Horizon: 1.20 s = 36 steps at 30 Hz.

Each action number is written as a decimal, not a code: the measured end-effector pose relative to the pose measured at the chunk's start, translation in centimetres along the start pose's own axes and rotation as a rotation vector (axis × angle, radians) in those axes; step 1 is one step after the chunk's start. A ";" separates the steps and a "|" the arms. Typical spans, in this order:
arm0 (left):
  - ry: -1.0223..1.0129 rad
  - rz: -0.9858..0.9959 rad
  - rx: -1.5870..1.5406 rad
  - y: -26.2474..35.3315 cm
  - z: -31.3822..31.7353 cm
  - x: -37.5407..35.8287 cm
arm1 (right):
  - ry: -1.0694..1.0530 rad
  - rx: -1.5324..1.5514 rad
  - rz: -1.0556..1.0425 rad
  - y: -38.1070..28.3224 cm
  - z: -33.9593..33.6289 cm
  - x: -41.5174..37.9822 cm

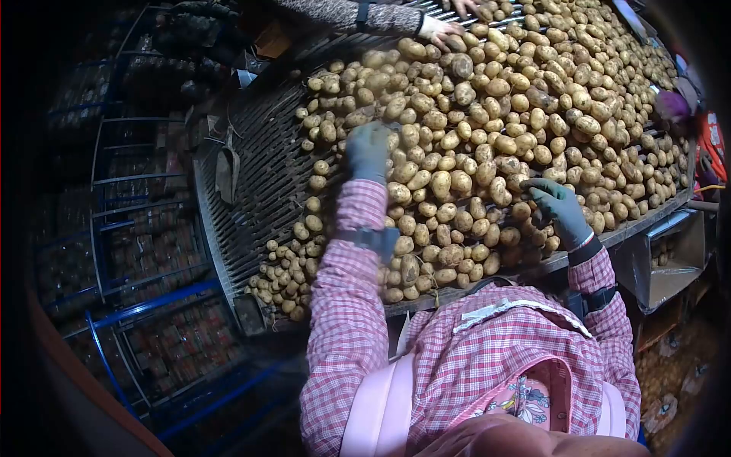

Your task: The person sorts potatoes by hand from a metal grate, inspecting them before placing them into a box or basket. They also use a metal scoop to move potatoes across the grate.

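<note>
A wide heap of potatoes (461,181), many smudged with dirt, covers the slatted sorting table (255,164) before me. My left hand (368,151), in a grey-green glove, is over the potatoes at the left side of the heap. Motion smears it, and its fingers are hard to make out. On the right, my right hand (562,209), in a similar glove, reaches in from the near edge. Its fingers are stretched out and apart, the tips at the potatoes, with none seen gripped.
Across the table, another person's hand (442,32) touches potatoes, with a second hand partly visible beside it. A cardboard box (671,259) stands at the right, below the table's wooden edge. Blue metal rails (156,303) and filled racks lie at the left. A cloth strip (226,174) rests on the slats.
</note>
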<state>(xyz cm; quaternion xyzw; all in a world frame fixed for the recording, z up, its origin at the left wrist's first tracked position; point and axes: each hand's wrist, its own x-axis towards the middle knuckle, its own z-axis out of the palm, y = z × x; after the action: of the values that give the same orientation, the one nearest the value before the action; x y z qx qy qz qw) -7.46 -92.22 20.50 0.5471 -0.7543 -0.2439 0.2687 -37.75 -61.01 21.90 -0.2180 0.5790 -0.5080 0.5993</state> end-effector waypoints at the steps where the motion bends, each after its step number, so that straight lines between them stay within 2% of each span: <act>1: -0.104 -0.109 0.082 0.0 -1.7 1.0 | -0.004 -0.001 0.004 0.2 0.0 -0.2; 4: -0.221 -0.203 0.303 2.3 -1.6 1.9 | 0.042 -0.005 0.004 1.0 0.2 -0.2; 6: -0.277 -0.188 0.590 2.5 0.7 3.6 | 0.075 0.016 0.012 1.1 0.4 -0.6; 9: -0.168 -0.284 0.576 3.1 3.3 4.7 | 0.076 -0.008 0.025 1.7 0.3 -1.2; 11: -0.186 -0.232 0.592 1.9 4.4 6.1 | 0.062 -0.017 0.018 2.1 0.4 -1.3; 12: -0.104 -0.144 0.585 0.6 5.0 6.2 | 0.074 -0.020 0.023 1.9 0.7 -1.6; 15: -0.093 -0.102 0.107 -1.3 3.2 6.2 | 0.072 -0.013 0.030 1.7 1.0 -1.4; 17: -0.011 -0.405 -0.617 -2.1 1.7 5.6 | 0.055 0.022 0.040 1.6 1.6 -1.4; 19: -0.007 -0.376 -0.857 -2.3 -2.1 4.4 | 0.033 0.022 0.028 1.5 1.9 -0.9; 20: 0.027 -0.450 -0.897 -1.9 -4.0 3.3 | 0.019 -0.039 -0.001 1.8 1.8 -0.3; 23: 0.064 -0.371 -0.992 0.7 -10.6 -1.2 | -0.084 -0.013 -0.021 2.0 2.8 0.9; 25: 0.127 -0.435 -1.123 -0.1 -14.3 -3.8 | -0.154 0.020 -0.002 0.9 4.2 0.7; 26: 0.042 -0.346 -1.199 -1.4 -16.5 -5.2 | -0.187 0.015 0.000 0.4 4.8 0.6; 29: 0.010 -0.413 -1.399 -2.5 -22.1 -9.2 | -0.275 -0.043 -0.006 -1.0 6.4 0.2; 33: 0.239 -0.685 -1.026 -2.5 -25.2 -10.9 | -0.266 -0.066 0.082 -0.7 7.6 0.1; 34: 0.222 -0.600 -1.040 -6.6 -26.1 -9.7 | -0.272 -0.057 0.070 -0.2 7.7 0.1; 35: 0.077 -0.520 -0.987 -9.1 -29.1 -8.3 | -0.273 -0.052 0.060 0.2 7.5 0.0; 36: 0.154 -0.375 -0.968 -10.2 -31.8 -7.2 | -0.256 -0.065 0.042 0.4 7.5 -0.1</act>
<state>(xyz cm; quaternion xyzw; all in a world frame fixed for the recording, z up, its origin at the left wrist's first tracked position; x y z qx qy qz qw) 22.88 -90.56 36.20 0.5024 -0.4223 -0.5674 0.4973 -30.75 -63.25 23.37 -0.2882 0.5184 -0.4442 0.6715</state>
